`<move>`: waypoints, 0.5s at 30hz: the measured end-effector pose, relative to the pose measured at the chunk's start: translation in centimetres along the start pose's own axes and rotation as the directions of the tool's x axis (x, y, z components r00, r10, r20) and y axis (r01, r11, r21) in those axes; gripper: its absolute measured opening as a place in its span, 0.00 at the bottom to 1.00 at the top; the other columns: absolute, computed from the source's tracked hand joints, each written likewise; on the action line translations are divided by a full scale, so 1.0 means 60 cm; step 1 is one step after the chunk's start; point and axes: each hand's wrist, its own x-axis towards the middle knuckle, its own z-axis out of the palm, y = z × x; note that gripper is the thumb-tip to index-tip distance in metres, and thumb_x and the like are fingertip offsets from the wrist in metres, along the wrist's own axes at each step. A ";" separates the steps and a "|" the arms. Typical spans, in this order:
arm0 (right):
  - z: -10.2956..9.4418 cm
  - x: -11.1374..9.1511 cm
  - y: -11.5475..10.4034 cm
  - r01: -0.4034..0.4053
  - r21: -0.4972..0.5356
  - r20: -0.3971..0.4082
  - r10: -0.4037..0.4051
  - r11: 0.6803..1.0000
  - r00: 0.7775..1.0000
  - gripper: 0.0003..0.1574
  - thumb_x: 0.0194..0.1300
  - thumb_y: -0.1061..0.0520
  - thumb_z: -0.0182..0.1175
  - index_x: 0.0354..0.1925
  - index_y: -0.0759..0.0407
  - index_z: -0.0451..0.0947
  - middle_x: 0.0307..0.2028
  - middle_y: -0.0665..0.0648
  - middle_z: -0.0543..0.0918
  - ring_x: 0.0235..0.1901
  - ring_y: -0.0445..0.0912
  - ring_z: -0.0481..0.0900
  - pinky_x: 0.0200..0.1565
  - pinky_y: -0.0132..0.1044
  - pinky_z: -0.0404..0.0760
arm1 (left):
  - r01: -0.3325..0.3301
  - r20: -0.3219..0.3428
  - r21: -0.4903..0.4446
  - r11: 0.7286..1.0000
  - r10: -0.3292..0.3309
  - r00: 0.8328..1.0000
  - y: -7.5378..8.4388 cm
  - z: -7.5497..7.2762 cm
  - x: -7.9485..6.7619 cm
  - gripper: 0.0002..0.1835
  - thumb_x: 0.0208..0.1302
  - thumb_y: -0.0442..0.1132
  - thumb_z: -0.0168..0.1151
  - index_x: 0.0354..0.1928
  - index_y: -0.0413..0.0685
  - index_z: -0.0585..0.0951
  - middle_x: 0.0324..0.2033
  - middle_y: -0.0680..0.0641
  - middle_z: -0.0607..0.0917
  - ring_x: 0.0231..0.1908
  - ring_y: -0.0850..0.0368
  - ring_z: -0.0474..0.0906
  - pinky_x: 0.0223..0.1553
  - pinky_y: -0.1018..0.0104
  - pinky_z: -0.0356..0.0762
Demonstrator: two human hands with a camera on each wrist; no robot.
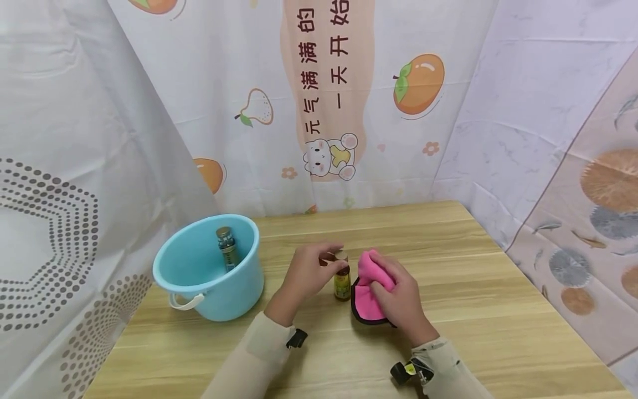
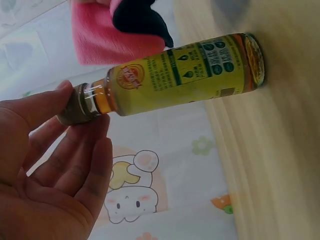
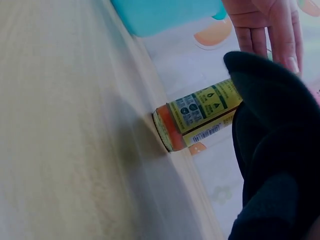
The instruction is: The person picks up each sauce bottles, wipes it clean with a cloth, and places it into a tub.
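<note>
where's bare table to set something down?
Table: big patch between right hand and right edge; strip between bottle and curtain; patch in front of bucket. Crowded: around the bottle, left hand on it, cloth beside it.

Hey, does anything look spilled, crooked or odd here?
No spill shows around the bottle the left hand holds. Behind the table, the curtain looks hung sideways: its printed bunny lies on its side.

The left hand (image 2: 55, 200) pinches the cap (image 2: 80, 107) of a bottle (image 2: 185, 72) with a yellow-green label, its base shown against the table (image 2: 285, 150). Near the bottle is a pink cloth (image 2: 100, 35), partly dark. Past the table's edge hangs a printed curtain (image 2: 175, 135).
</note>
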 end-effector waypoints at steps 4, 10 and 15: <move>0.005 -0.002 -0.002 0.093 -0.052 0.025 -0.092 0.994 0.995 0.40 0.58 0.70 0.68 0.67 0.47 0.79 0.60 0.51 0.83 0.56 0.46 0.82 0.54 0.20 0.78 | -0.025 -0.054 -0.048 0.999 0.022 0.998 -0.003 0.007 -0.020 0.15 0.64 0.46 0.75 0.52 0.54 0.89 0.45 0.56 0.91 0.42 0.66 0.88 0.43 0.69 0.87; 0.012 -0.006 -0.006 0.187 -0.071 0.094 -0.181 0.980 0.979 0.42 0.57 0.70 0.67 0.68 0.48 0.78 0.63 0.53 0.80 0.58 0.48 0.82 0.55 0.29 0.82 | -0.113 -0.146 -0.093 0.989 0.099 0.984 -0.010 0.019 -0.036 0.14 0.63 0.44 0.75 0.51 0.53 0.90 0.45 0.54 0.92 0.42 0.64 0.88 0.44 0.56 0.89; 0.017 -0.009 -0.011 0.220 -0.027 0.167 -0.213 0.975 0.963 0.39 0.65 0.61 0.71 0.72 0.47 0.74 0.68 0.53 0.76 0.62 0.48 0.79 0.59 0.32 0.82 | -0.161 -0.198 -0.091 0.983 0.141 0.970 -0.013 0.024 -0.040 0.14 0.63 0.43 0.75 0.50 0.54 0.90 0.45 0.54 0.92 0.42 0.64 0.89 0.43 0.57 0.89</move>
